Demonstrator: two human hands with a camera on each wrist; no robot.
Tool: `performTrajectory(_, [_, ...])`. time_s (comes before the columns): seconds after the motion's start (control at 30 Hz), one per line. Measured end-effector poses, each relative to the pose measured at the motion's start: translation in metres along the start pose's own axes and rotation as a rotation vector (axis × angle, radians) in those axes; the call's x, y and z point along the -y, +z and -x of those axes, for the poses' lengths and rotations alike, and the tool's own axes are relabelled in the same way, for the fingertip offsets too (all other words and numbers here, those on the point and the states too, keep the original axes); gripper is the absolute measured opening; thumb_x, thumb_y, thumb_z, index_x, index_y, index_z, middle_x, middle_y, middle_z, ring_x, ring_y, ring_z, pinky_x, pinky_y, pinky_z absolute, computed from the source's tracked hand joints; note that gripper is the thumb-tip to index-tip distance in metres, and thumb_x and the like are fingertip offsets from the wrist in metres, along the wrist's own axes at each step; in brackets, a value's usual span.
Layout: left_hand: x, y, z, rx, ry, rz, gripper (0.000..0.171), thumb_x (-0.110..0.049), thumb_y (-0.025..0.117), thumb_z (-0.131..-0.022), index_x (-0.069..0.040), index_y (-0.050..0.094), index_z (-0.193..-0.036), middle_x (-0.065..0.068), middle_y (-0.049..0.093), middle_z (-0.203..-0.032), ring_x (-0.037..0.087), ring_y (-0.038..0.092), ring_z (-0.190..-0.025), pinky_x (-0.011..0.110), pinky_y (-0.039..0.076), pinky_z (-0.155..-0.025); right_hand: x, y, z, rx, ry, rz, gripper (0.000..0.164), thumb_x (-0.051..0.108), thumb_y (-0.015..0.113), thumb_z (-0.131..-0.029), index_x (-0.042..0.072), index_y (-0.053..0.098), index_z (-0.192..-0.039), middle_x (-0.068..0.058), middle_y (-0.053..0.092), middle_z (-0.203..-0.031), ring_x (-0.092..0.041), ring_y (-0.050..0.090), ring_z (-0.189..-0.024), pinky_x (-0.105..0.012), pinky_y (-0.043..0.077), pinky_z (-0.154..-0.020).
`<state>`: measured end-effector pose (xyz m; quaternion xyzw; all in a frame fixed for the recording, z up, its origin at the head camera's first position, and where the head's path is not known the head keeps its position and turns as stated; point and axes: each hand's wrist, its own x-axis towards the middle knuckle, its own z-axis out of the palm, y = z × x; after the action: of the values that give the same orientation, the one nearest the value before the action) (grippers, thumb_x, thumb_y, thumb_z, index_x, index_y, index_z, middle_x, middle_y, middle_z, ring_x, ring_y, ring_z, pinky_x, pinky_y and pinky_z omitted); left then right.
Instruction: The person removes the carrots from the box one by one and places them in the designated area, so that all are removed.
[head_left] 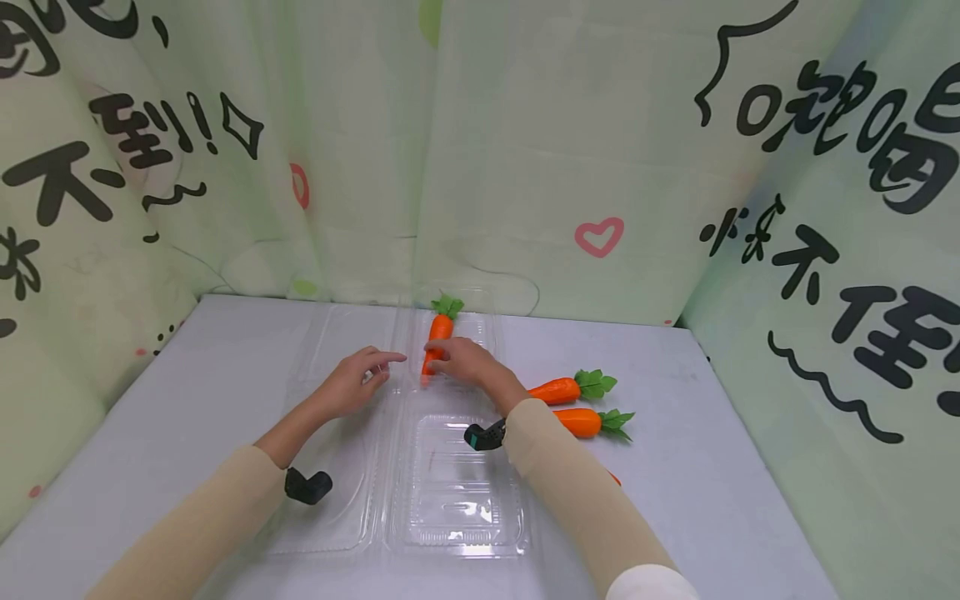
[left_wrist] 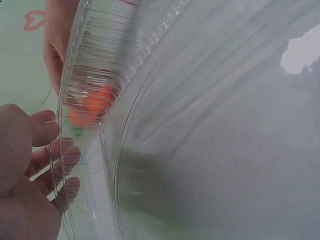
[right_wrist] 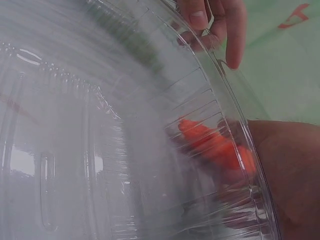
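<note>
An orange toy carrot with a green leafy top (head_left: 441, 327) lies lengthwise in the far clear plastic clamshell box (head_left: 480, 333). My right hand (head_left: 468, 362) grips its lower half, thumb and fingers around it. Through the clear wall, the right wrist view shows the orange carrot body (right_wrist: 215, 145) beside that hand (right_wrist: 295, 170). My left hand (head_left: 363, 379) is over the far box's lid side, index finger stretched toward the carrot. In the left wrist view, its loosely bent fingers (left_wrist: 65, 162) show partly through the plastic rim.
Nearer me lies a second clear clamshell box (head_left: 457, 483), opened, with its lid (head_left: 330, 500) to the left. Two more carrots, an upper one (head_left: 558, 390) and a lower one (head_left: 581, 422), lie right of the boxes, partly behind my right sleeve. A curtain (head_left: 510, 150) hangs behind the table.
</note>
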<state>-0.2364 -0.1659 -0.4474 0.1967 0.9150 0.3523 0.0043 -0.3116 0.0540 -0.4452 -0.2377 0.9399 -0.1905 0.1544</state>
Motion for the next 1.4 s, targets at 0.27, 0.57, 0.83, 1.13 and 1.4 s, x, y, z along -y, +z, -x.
performTrajectory(0.27, [-0.0001, 0.0005, -0.0009, 0.004, -0.010, -0.010, 0.037, -0.006, 0.056, -0.095, -0.011, 0.059, -0.132, 0.008, 0.060, -0.098, 0.020, 0.056, -0.090, 0.032, 0.049, -0.076, -0.0017, 0.0002, 0.0015, -0.042, 0.023, -0.022, 0.032, 0.031, 0.057, -0.097, 0.019, 0.060, -0.126, -0.009, 0.057, -0.109, -0.022, 0.051, -0.095, -0.032, 0.045, -0.082])
performTrajectory(0.57, [-0.0009, -0.0001, -0.0014, 0.003, -0.005, -0.016, 0.037, -0.006, 0.056, -0.096, -0.012, 0.058, -0.132, 0.009, 0.060, -0.098, 0.021, 0.056, -0.090, 0.032, 0.049, -0.077, -0.0056, 0.0005, 0.0018, -0.207, 0.040, -0.063, 0.021, 0.016, 0.056, -0.097, 0.016, 0.059, -0.118, -0.013, 0.047, -0.105, -0.025, 0.050, -0.082, -0.029, 0.040, -0.070])
performTrajectory(0.83, [-0.0011, 0.0004, -0.0014, 0.009, -0.016, -0.016, 0.037, -0.006, 0.056, -0.096, -0.012, 0.058, -0.132, 0.009, 0.060, -0.098, 0.021, 0.057, -0.090, 0.031, 0.049, -0.077, -0.0071, 0.0011, 0.0021, -0.239, 0.029, -0.079, 0.022, 0.010, 0.059, -0.095, 0.015, 0.056, -0.116, -0.012, 0.051, -0.105, -0.026, 0.050, -0.089, -0.034, 0.045, -0.080])
performTrajectory(1.13, [-0.0019, 0.0006, -0.0009, 0.011, -0.015, -0.017, 0.038, -0.006, 0.054, -0.096, -0.009, 0.056, -0.134, 0.010, 0.060, -0.100, 0.022, 0.057, -0.093, 0.035, 0.051, -0.080, -0.0077, 0.0011, 0.0024, -0.262, 0.063, -0.117, 0.053, 0.011, 0.061, -0.094, 0.025, 0.041, -0.142, -0.011, 0.053, -0.117, -0.024, 0.052, -0.099, -0.038, 0.049, -0.093])
performTrajectory(1.4, [-0.0005, 0.0024, -0.0018, 0.011, -0.007, -0.030, 0.040, -0.006, 0.054, -0.097, -0.007, 0.053, -0.136, 0.010, 0.060, -0.100, 0.023, 0.058, -0.094, 0.038, 0.051, -0.082, -0.0052, -0.0015, 0.0056, -0.292, 0.084, -0.160, 0.058, 0.012, 0.063, -0.093, 0.021, 0.039, -0.145, -0.010, 0.054, -0.119, -0.024, 0.054, -0.101, -0.040, 0.049, -0.096])
